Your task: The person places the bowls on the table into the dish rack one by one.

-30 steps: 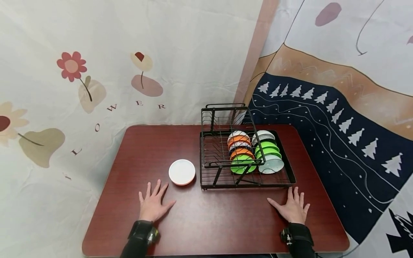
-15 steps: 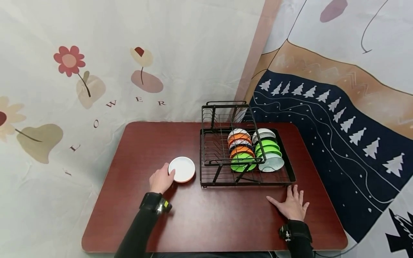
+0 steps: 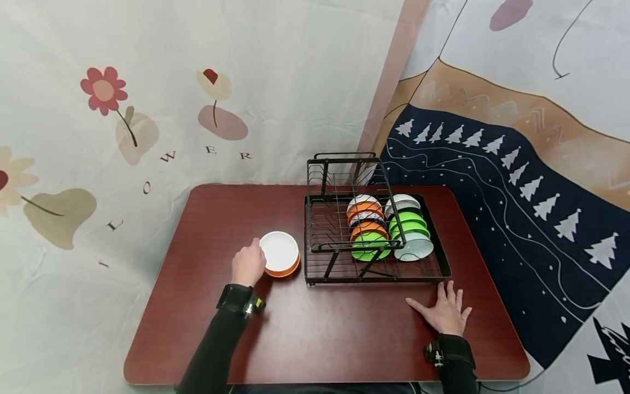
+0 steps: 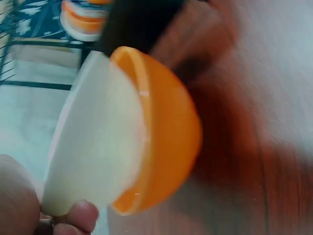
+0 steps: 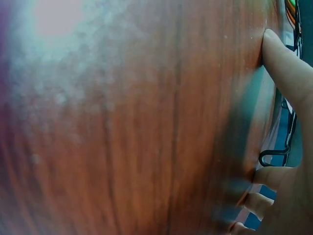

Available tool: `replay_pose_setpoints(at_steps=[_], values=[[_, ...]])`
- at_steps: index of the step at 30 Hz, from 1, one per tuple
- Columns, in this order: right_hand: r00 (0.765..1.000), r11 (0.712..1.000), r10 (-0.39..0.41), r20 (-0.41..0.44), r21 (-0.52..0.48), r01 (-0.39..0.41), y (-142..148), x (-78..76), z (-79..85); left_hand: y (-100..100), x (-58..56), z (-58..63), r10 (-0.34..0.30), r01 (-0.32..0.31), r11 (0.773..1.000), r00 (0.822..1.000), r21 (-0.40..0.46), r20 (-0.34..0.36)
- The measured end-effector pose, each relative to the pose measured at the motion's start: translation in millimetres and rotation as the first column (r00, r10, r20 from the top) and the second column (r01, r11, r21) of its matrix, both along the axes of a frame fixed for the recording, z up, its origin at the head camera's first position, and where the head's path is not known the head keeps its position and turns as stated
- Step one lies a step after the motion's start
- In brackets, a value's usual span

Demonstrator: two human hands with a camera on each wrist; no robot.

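My left hand [image 3: 248, 265] pinches the rim of a white bowl [image 3: 279, 250] between thumb and fingers. Under it sits an orange bowl [image 3: 284, 273], whose rim shows below the white one. In the left wrist view the white bowl [image 4: 98, 137] is tilted and partly out of the orange bowl [image 4: 171, 132], with a gap between their rims. My right hand [image 3: 447, 313] rests on the table with its fingers spread, just in front of the dish rack's right corner. The right wrist view shows its thumb [image 5: 288, 68] straight on the wood.
A black two-tier wire dish rack [image 3: 376, 280] stands on the brown table [image 3: 334, 334], right of the bowls. In it are two rows of bowls, including green bowls [image 3: 407, 225], orange bowls [image 3: 365, 209] and a pale bowl [image 3: 414, 249]. Printed cloth [image 3: 295, 82] hangs behind the table.
My left hand has gone from lying spread on the table to the bowls' left side and gripped the white bowl. That bowl has risen, baring more orange. The right hand stays put.
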State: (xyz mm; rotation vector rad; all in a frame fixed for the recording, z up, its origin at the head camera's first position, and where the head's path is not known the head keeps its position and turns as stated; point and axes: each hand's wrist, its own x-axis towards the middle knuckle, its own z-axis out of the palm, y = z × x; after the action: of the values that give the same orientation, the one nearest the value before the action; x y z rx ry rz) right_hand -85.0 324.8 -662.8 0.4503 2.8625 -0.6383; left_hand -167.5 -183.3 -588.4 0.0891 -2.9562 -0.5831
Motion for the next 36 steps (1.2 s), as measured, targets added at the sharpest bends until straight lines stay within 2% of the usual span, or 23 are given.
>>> replay_pose_setpoints(at_steps=[6, 11, 15, 19, 22, 26, 28, 31, 34, 36], values=[[1.000, 1.000, -0.004, -0.017, 0.004, 0.005, 0.9, -0.3, 0.7, -6.1, 13.9, 22.1, 0.016, -0.008, 0.984, 0.999, 0.177, -0.047], [1.000, 1.000, -0.010, -0.023, 0.002, 0.010, 0.4, -0.3, 1.4, -8.6, 33.9, 32.6, -0.006, 0.033, 0.976, 0.992, 0.217, -0.123], [1.000, 1.000, -0.003, -0.020, 0.006, 0.003, -0.5, -0.5, 0.5, -2.6, 55.8, 30.6, -0.037, 0.062, 0.976, 0.992, 0.208, -0.121], [1.000, 1.000, -0.005, -0.016, 0.004, 0.005, -1.0, -0.5, -0.6, 14.3, 73.5, 25.2, -0.117, 0.124, 0.960, 0.992, 0.253, -0.041], [1.000, 1.000, -0.012, -0.013, 0.000, 0.013, -0.7, -0.3, -1.0, 26.8, 80.0, 22.1, -0.167, 0.157, 0.944, 0.986, 0.290, 0.010], [1.000, 1.000, 0.001, -0.007, -0.026, -0.001, 2.2, -0.7, 0.5, 35.5, 83.5, 18.0, -0.170, 0.157, 0.945, 0.985, 0.288, 0.023], [1.000, 0.996, -0.006, -0.012, -0.093, 0.005, 4.6, -0.5, 6.3, 37.8, 84.2, 16.5, -0.169, 0.156, 0.946, 0.985, 0.284, 0.022], [0.995, 0.965, -0.093, -0.045, -0.250, 0.079, 2.8, 4.6, 21.6, 41.7, 84.3, 15.8, -0.176, 0.164, 0.944, 0.984, 0.288, 0.016], [0.967, 0.908, -0.221, -0.129, -0.390, 0.156, -12.2, 9.8, 37.8, 49.2, 82.3, 14.9, -0.212, 0.209, 0.937, 0.977, 0.280, -0.019], [0.953, 0.860, -0.251, -0.170, -0.491, 0.139, -29.3, 10.3, 45.4, 56.6, 80.0, 14.7, -0.245, 0.243, 0.929, 0.969, 0.279, -0.028]])
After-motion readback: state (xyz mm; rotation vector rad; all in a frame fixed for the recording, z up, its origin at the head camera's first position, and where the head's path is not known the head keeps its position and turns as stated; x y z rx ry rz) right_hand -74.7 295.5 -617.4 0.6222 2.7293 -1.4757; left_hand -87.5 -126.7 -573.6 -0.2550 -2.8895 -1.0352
